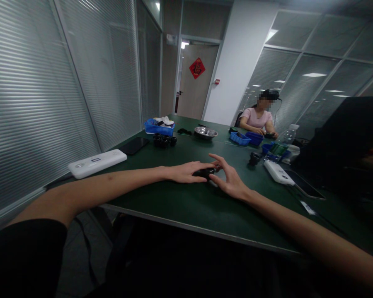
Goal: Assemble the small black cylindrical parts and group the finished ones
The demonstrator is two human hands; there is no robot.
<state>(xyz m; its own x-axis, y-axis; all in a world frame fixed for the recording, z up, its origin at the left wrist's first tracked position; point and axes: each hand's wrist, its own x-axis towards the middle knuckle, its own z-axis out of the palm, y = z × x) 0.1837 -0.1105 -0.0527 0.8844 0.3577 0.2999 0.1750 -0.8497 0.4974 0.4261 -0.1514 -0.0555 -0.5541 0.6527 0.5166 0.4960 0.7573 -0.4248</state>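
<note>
A small, dark, glossy rounded piece (203, 173) lies low over the green table, between my two hands. My left hand (186, 171) grips it from the left, fingers on its far side and thumb along its near side. From the right, my right hand (231, 180) closes thumb and fingertips about its other end, with the index finger lifted away. The fingers cover much of the piece, so its exact kind cannot be made out. Whether it rests on the table (186, 207) is unclear.
Beyond my hands are several black rounded parts (164, 140), a blue basket (159, 127) and a metal bowl (205, 133). White power banks (98, 163) lie at both sides. A plastic bottle (278, 145) stands right. Across the table sits a person (257, 120) with small blue trays (240, 138) nearby.
</note>
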